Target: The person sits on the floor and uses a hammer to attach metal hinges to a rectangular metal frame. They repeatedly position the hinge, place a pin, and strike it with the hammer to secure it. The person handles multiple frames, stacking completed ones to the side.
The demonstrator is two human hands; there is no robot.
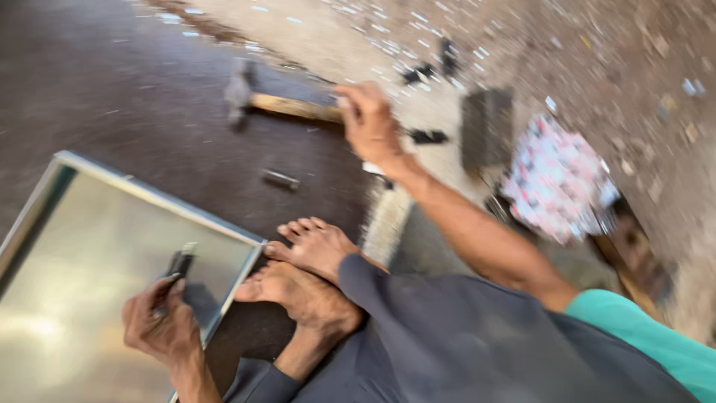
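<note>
The person sits on the floor (112,82), bare feet (309,261) braced against the corner of a shiny metal sheet (97,276) with a folded rim, which fills the lower left of the frame. The left hand (160,325) rests on that sheet, its grip pinched around a small dark tool (179,265) that stands with its tip on the metal. The right hand (369,119), at the upper centre, has its grip pressed around the wooden handle of a hammer (257,101); the hammer's head lies to the left on the dark floor. The picture is blurred, so how firmly the handle is clasped is hard to judge.

To do this well, the tool should stay upright and steady on its mark, with the feet pinning the sheet so it cannot slide. The hammer is best held far back on the handle and brought over squarely, clear of the left fingers and the toes. A small metal piece (280,179) lies loose on the floor between hammer and sheet.
</note>
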